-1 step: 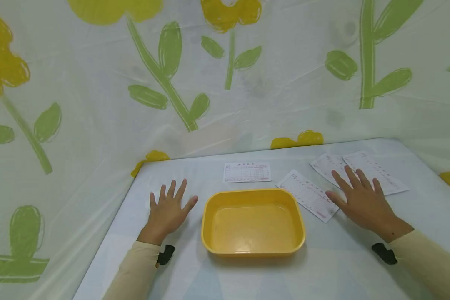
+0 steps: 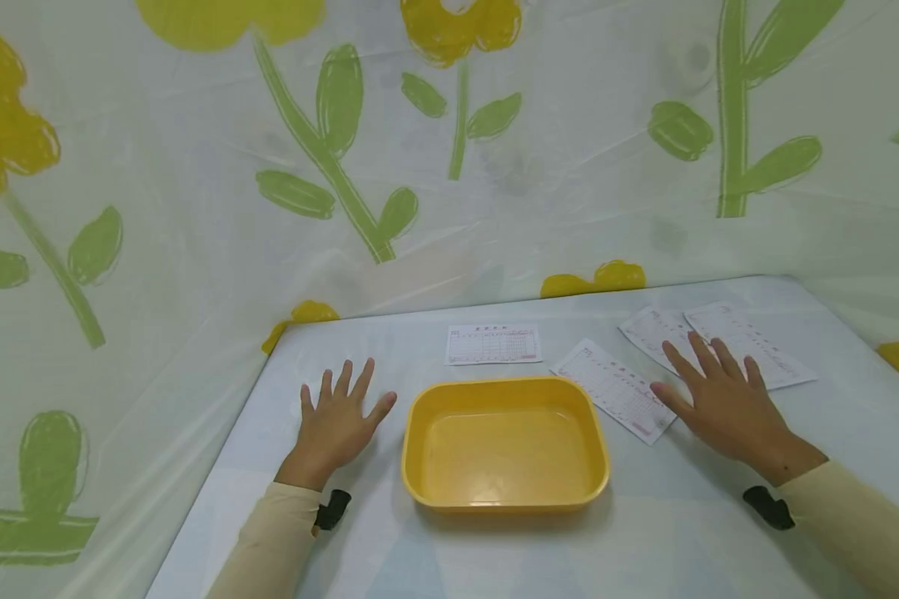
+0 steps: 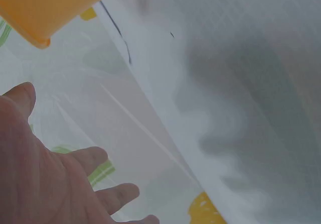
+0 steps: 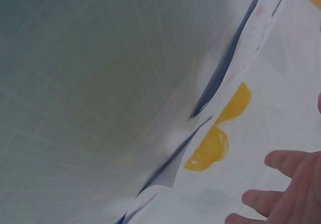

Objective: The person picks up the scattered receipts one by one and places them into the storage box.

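Note:
My left hand [image 2: 333, 434] hovers palm down with fingers spread, left of a yellow plastic tray [image 2: 505, 506]. In the left wrist view its palm and fingers [image 3: 118, 198] hold nothing, and the tray's side shows at the top left. On the other side, my right hand [image 2: 730, 409] is spread over the table, overlapping two printed paper slips in the head view. One slip [image 2: 757, 345] lies furthest right and another [image 2: 648, 324] beside it. The right wrist view shows the hand's fingers [image 4: 286, 162] apart, with slips lying on the table beyond.
A slanted printed slip [image 2: 614, 391] lies at the tray's right corner, and one more slip [image 2: 493, 345] lies flat behind the tray. The white table [image 2: 389, 549] meets a curtain [image 2: 569, 191] printed with yellow flowers and green leaves at the back and left.

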`<act>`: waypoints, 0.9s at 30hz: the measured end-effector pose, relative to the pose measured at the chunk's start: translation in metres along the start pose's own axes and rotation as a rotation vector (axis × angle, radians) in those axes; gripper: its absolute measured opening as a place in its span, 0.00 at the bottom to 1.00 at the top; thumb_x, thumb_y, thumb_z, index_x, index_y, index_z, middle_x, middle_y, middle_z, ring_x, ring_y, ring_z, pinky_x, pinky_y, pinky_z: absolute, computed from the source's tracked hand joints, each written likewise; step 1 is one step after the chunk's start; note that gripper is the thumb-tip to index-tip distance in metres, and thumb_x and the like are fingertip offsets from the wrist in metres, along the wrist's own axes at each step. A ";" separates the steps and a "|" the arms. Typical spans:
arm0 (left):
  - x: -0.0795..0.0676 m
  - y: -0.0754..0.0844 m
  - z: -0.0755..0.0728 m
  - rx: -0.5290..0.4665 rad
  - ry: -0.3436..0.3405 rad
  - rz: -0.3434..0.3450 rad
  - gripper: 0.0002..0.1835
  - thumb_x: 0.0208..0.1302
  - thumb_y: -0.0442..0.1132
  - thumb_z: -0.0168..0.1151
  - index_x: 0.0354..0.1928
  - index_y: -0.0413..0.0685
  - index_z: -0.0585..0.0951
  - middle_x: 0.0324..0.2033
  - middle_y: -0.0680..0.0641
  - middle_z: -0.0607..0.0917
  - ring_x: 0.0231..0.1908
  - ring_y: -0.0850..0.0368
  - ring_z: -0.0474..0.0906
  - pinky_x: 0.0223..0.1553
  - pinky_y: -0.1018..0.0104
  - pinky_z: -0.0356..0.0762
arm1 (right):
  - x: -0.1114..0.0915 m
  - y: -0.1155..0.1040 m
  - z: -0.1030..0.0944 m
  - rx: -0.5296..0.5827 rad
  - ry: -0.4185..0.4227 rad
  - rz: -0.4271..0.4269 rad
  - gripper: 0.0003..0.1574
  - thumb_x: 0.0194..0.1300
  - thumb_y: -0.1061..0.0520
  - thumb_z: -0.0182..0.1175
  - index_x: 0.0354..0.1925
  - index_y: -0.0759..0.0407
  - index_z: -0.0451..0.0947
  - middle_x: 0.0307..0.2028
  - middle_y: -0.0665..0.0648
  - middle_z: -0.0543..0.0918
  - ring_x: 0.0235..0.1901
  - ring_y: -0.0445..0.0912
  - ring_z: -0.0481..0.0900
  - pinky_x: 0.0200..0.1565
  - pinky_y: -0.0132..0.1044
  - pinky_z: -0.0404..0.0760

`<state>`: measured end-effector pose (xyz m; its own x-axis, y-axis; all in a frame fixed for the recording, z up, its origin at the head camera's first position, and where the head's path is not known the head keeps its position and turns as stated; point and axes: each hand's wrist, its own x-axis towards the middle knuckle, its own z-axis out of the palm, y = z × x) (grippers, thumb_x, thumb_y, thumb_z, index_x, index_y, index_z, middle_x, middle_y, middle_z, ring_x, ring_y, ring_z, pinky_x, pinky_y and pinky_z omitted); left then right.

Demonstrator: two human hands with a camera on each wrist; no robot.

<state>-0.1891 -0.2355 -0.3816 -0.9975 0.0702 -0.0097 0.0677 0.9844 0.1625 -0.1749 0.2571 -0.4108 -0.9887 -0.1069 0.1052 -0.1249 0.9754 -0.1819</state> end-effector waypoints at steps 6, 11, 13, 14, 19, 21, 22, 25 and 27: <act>-0.004 -0.002 -0.003 0.016 0.011 -0.011 0.46 0.69 0.75 0.33 0.80 0.58 0.48 0.79 0.36 0.47 0.76 0.26 0.37 0.69 0.25 0.26 | -0.001 -0.003 0.000 0.009 -0.022 -0.015 0.51 0.73 0.28 0.43 0.79 0.55 0.46 0.77 0.74 0.40 0.74 0.75 0.38 0.67 0.77 0.34; -0.007 -0.003 -0.004 0.015 0.022 -0.010 0.46 0.69 0.75 0.33 0.80 0.57 0.49 0.78 0.36 0.48 0.76 0.27 0.38 0.69 0.25 0.27 | -0.003 -0.005 0.000 0.009 -0.021 -0.020 0.51 0.73 0.28 0.42 0.79 0.55 0.47 0.77 0.75 0.41 0.74 0.75 0.38 0.67 0.76 0.33; -0.008 -0.004 -0.004 0.001 0.026 -0.012 0.45 0.69 0.75 0.33 0.80 0.57 0.50 0.78 0.36 0.49 0.77 0.29 0.39 0.69 0.25 0.30 | -0.004 -0.006 -0.002 0.013 -0.015 -0.025 0.51 0.73 0.28 0.43 0.79 0.56 0.47 0.76 0.75 0.44 0.73 0.75 0.41 0.67 0.76 0.36; -0.007 -0.005 -0.004 -0.012 0.030 -0.013 0.45 0.70 0.74 0.34 0.80 0.57 0.51 0.78 0.36 0.51 0.77 0.30 0.43 0.70 0.26 0.35 | -0.004 -0.008 -0.003 0.019 -0.013 -0.029 0.51 0.73 0.29 0.43 0.79 0.56 0.47 0.76 0.75 0.46 0.73 0.75 0.44 0.68 0.76 0.40; -0.003 -0.007 0.002 -0.327 -0.026 -0.022 0.34 0.74 0.64 0.44 0.75 0.57 0.63 0.66 0.41 0.75 0.61 0.41 0.76 0.60 0.41 0.72 | -0.006 -0.023 -0.013 0.181 -0.002 -0.020 0.44 0.73 0.38 0.52 0.76 0.59 0.56 0.66 0.75 0.66 0.63 0.72 0.64 0.60 0.72 0.65; 0.000 -0.007 0.006 -0.530 -0.105 -0.011 0.28 0.76 0.58 0.47 0.72 0.56 0.68 0.56 0.44 0.82 0.48 0.48 0.82 0.50 0.51 0.80 | -0.006 -0.031 -0.018 0.256 0.019 -0.012 0.38 0.73 0.43 0.55 0.72 0.60 0.62 0.59 0.72 0.75 0.56 0.66 0.72 0.53 0.66 0.75; 0.002 -0.008 0.008 -0.616 -0.157 -0.001 0.26 0.77 0.56 0.47 0.71 0.55 0.69 0.53 0.44 0.83 0.43 0.50 0.83 0.45 0.55 0.81 | -0.005 -0.034 -0.020 0.280 0.030 -0.009 0.35 0.72 0.46 0.56 0.70 0.60 0.65 0.56 0.71 0.77 0.52 0.64 0.75 0.50 0.63 0.79; 0.003 -0.009 0.013 -0.768 -0.320 0.047 0.25 0.78 0.55 0.44 0.69 0.53 0.70 0.48 0.45 0.84 0.35 0.53 0.83 0.37 0.62 0.81 | 0.000 -0.043 -0.021 0.309 0.062 -0.009 0.30 0.71 0.50 0.58 0.65 0.62 0.71 0.49 0.68 0.81 0.44 0.57 0.78 0.42 0.53 0.83; 0.003 -0.009 0.014 -0.779 -0.400 0.078 0.27 0.77 0.58 0.43 0.69 0.53 0.70 0.48 0.46 0.84 0.35 0.54 0.82 0.37 0.64 0.81 | 0.004 -0.045 -0.020 0.307 0.048 0.000 0.29 0.71 0.50 0.58 0.64 0.63 0.72 0.50 0.70 0.80 0.43 0.59 0.78 0.42 0.53 0.84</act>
<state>-0.1924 -0.2414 -0.3969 -0.8986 0.3275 -0.2919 -0.0441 0.5946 0.8028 -0.1716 0.2163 -0.3828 -0.9845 -0.0905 0.1503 -0.1514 0.8708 -0.4677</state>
